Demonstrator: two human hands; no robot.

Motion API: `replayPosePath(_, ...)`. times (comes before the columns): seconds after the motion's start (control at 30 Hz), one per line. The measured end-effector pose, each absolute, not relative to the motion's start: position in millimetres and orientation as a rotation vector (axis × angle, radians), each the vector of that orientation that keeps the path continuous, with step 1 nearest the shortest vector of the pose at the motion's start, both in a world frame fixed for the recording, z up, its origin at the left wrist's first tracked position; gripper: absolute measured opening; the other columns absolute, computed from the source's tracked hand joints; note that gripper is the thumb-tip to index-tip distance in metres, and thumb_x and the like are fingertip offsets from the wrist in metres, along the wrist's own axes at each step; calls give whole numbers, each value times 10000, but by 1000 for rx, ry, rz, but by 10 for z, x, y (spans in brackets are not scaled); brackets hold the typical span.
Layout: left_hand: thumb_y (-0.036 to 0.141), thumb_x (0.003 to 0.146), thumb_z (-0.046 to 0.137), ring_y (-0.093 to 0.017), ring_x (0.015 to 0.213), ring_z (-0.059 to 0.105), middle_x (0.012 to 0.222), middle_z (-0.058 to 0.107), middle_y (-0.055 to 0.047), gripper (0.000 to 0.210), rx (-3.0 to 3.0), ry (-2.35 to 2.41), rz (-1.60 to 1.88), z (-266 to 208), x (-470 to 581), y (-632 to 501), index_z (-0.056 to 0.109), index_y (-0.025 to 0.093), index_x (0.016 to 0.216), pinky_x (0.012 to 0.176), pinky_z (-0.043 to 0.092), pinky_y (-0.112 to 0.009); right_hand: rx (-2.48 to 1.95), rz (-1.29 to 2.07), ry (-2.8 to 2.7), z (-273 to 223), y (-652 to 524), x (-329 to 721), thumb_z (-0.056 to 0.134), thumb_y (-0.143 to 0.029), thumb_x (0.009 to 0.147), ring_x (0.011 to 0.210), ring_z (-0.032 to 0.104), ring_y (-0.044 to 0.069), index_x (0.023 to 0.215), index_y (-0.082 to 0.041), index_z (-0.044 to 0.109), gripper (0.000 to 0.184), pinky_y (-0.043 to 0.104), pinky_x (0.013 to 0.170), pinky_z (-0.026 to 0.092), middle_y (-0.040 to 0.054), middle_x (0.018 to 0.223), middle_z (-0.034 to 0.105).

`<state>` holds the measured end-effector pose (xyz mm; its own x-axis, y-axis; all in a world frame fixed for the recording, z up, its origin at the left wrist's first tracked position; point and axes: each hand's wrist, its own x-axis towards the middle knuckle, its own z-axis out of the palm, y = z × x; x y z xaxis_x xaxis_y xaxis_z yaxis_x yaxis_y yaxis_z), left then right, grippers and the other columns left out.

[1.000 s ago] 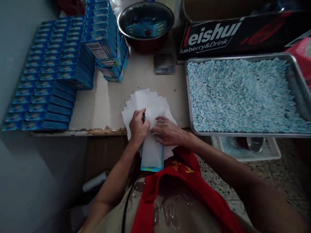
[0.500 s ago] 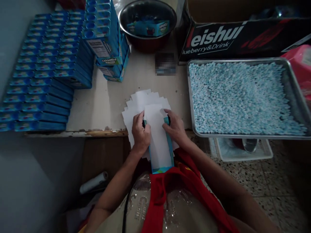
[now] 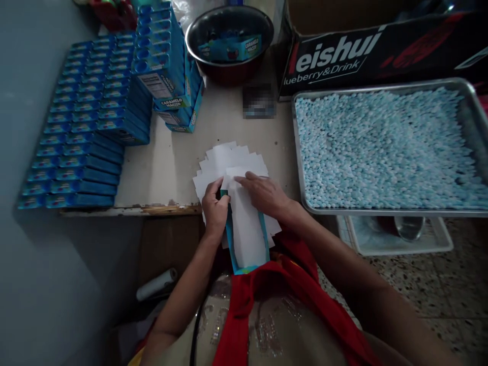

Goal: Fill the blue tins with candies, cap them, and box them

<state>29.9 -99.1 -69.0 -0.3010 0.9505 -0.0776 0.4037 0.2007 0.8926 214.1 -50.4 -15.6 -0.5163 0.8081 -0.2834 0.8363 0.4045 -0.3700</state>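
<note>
A narrow blue cardboard box [image 3: 264,231], open at the top, rests near the table's front edge and my red apron. Inside it lies a white paper strip [image 3: 247,229], its sides curling against the box walls. My left hand [image 3: 215,209] grips the box's far left corner between thumb and fingers. My right hand [image 3: 269,195] holds nothing; its fingers stretch out and touch the far end of the strip. Beneath the box, a fanned stack of white paper sheets [image 3: 217,156] spreads over the table edge.
Rows of blue boxes [image 3: 82,137] fill the left side, beside a taller box stack [image 3: 162,56]. Behind stands a metal bowl [image 3: 232,68] with blue packs. At right are a metal tray [image 3: 299,168] of small blue-white candies and a black carton [image 3: 335,61].
My right hand has left the box's right wall and moved onto the far end of the paper strip. The strip now sits lower between the walls. The view has shifted slightly.
</note>
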Motion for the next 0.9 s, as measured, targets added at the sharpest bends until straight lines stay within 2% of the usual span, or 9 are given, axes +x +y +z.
replayPosePath(0.07, 108, 783, 621, -274, 1316, 728, 1365, 800, -53, 574, 1371, 1822, 1038, -665, 311, -1003, 783, 245, 1317, 1214, 571, -419, 1388, -749, 2632, -163, -440, 2143, 449, -72, 1057, 1177, 748, 293, 1549, -228, 648, 553, 365, 876, 534, 138, 1433, 712)
replayPosePath(0.17, 74, 798, 568, -263, 1284, 728, 1302, 797, -74, 546, 1559, 1786, 1007, -622, 312, -1025, 795, 217, 1274, 1214, 565, -420, 1333, -838, 2689, -256, -415, 2168, 479, -97, 1037, 1219, 732, 303, 1559, -195, 622, 550, 377, 942, 542, 160, 1433, 714)
replayPosePath(0.3, 67, 813, 541, -263, 1270, 718, 1221, 811, -67, 556, 1719, 1688, 854, -592, 300, -1051, 818, 231, 1266, 1215, 563, -445, 1745, -1082, 2714, -461, -548, 2248, 531, -136, 976, 1176, 725, 307, 1574, -108, 533, 598, 405, 974, 552, 209, 1380, 729)
replayPosePath(0.37, 79, 828, 551, -252, 1267, 728, 1215, 823, -56, 601, 1646, 1732, 887, -613, 336, -1070, 782, 241, 1359, 1221, 564, -446, 2001, -1245, 2630, -541, -652, 2294, 590, -201, 965, 1046, 738, 286, 1491, -127, 585, 532, 385, 905, 560, 167, 1242, 768)
replayPosePath(0.43, 91, 836, 574, -237, 1261, 749, 1255, 824, -64, 638, 1481, 1800, 1044, -651, 412, -1097, 716, 228, 1442, 1201, 584, -420, 2136, -1318, 2593, -584, -750, 2329, 595, -243, 991, 961, 733, 266, 1320, -176, 687, 348, 369, 869, 553, 122, 1120, 781)
replayPosePath(0.53, 104, 840, 595, -226, 1218, 777, 1283, 814, -91, 560, 1298, 1812, 1217, -684, 548, -1146, 700, 200, 1381, 1135, 621, -375, 2178, -1241, 2694, -593, -857, 2355, 537, -247, 1042, 1001, 730, 271, 1187, -208, 743, 256, 370, 898, 543, 123, 1117, 782)
replayPosePath(0.63, 87, 852, 588, -227, 1188, 768, 1233, 803, -83, 426, 1374, 1817, 1152, -647, 617, -1187, 761, 198, 1225, 1139, 616, -381, 2136, -1181, 2741, -581, -910, 2365, 484, -225, 1058, 1031, 724, 277, 1129, -211, 739, 264, 366, 909, 538, 126, 1112, 768)
replayPosePath(0.77, 49, 857, 609, -259, 1209, 728, 1185, 750, -91, 399, 1526, 1939, 1040, -584, 611, -1226, 824, 219, 1147, 1165, 603, -435, 2151, -1146, 2720, -598, -953, 2357, 443, -215, 1077, 1057, 712, 284, 1124, -208, 723, 284, 368, 940, 541, 134, 1118, 751)
replayPosePath(0.9, 42, 866, 645, -284, 1453, 651, 1450, 695, -122, 363, 1536, 1995, 1017, -587, 597, -1241, 817, 232, 1122, 1288, 535, -464, 2241, -1093, 2700, -621, -1012, 2341, 444, -228, 1100, 1104, 705, 296, 1175, -217, 728, 294, 385, 975, 546, 146, 1175, 749)
